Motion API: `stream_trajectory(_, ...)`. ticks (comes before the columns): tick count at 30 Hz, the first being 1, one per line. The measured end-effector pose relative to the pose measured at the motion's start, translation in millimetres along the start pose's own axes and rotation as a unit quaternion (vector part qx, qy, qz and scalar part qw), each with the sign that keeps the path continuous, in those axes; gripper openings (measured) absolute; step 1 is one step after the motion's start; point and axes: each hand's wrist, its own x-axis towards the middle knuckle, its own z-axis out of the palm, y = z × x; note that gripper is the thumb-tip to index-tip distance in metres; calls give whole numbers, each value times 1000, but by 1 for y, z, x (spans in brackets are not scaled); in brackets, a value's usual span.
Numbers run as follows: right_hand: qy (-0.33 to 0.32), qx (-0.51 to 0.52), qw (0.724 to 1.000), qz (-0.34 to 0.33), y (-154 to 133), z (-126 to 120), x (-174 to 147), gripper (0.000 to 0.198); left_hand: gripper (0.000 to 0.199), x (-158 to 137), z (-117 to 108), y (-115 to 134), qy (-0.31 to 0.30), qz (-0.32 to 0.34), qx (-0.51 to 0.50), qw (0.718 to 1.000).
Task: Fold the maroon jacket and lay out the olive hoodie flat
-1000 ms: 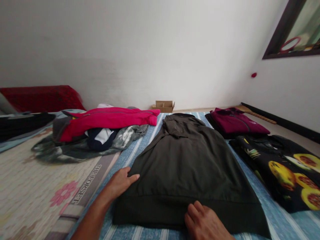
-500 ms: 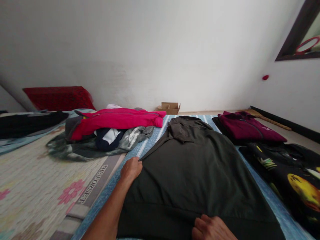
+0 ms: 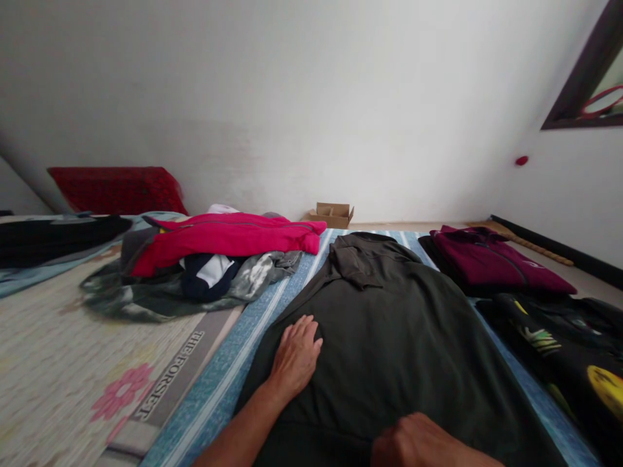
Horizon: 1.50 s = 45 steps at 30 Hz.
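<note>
A dark grey-green sweatshirt (image 3: 379,337) lies spread out, its neck end away from me and its wide hem band near me. A sleeve is folded across the upper part. My left hand (image 3: 298,353) rests flat on its left side, fingers stretched forward. Low in the view, my right hand (image 3: 413,441) is curled at the hem band. Its fingertips are blurred and partly hidden, with the cloth gathered under them.
To the left is a heap with a pink zip jacket (image 3: 233,237) and a grey patterned garment (image 3: 141,305). A folded maroon jacket (image 3: 496,259) and a black printed garment (image 3: 549,337) lie right. A cardboard box (image 3: 333,214) stands by the wall.
My left hand has let go of the sweatshirt's left edge and moved right, flat onto the cloth. My right hand stays near the hem. The view has shifted slightly.
</note>
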Motion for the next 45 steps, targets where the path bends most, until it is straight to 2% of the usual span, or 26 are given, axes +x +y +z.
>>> stream_trajectory(2,29,30,999,31,2,-21,-2,12,42,-2,9,-5,-9,-7,-14,1000)
stream_trajectory(3,66,54,995,46,4,-31,-2,15,44,-3,11,-7,-12,-10,-17,1000)
stream_trajectory(6,131,112,981,86,18,-61,2,12,46,-5,9,-8,-19,-13,-17,1000)
stream_trajectory(11,227,116,953,167,66,-95,36,17,47,-6,7,-8,-18,-12,-28,999)
stream_trajectory(14,268,118,929,226,95,-102,60,19,46,-7,5,-9,-23,-14,-35,999)
stream_trajectory(17,301,114,906,277,111,-106,78,20,46,-1,-6,-2,-54,-31,-21,998)
stream_trajectory(19,318,112,892,303,117,-110,90,22,44,12,-14,9,-62,-32,-10,998)
stream_trajectory(21,330,110,881,319,120,-117,101,29,40,31,-18,23,-49,-3,-23,999)
stream_trajectory(23,339,114,878,319,122,-123,113,40,38,53,-15,35,-30,19,-51,998)
stream_trajectory(26,345,134,877,305,129,-129,132,50,38,78,2,45,-14,27,-88,996)
stream_trajectory(28,342,157,875,305,136,-129,145,36,41,86,16,45,-2,16,-103,994)
stream_trajectory(30,345,189,867,305,145,-128,157,10,44,87,27,42,8,8,-114,993)
stream_trajectory(32,364,237,851,295,155,-132,166,15,46,84,33,39,13,2,-121,993)
stream_trajectory(35,413,338,807,255,166,-151,175,20,47,81,34,38,13,-17,-119,993)
stream_trajectory(37,464,412,756,208,169,-173,177,17,49,81,31,39,9,-33,-115,993)
stream_trajectory(40,548,502,660,111,168,-211,179,22,52,86,25,39,-3,-53,-108,993)
stream_trajectory(42,580,544,604,51,164,-231,178,25,54,92,20,38,-14,-56,-103,993)
stream_trajectory(45,591,585,555,-4,154,-246,176,24,56,109,16,37,-35,-31,-95,994)
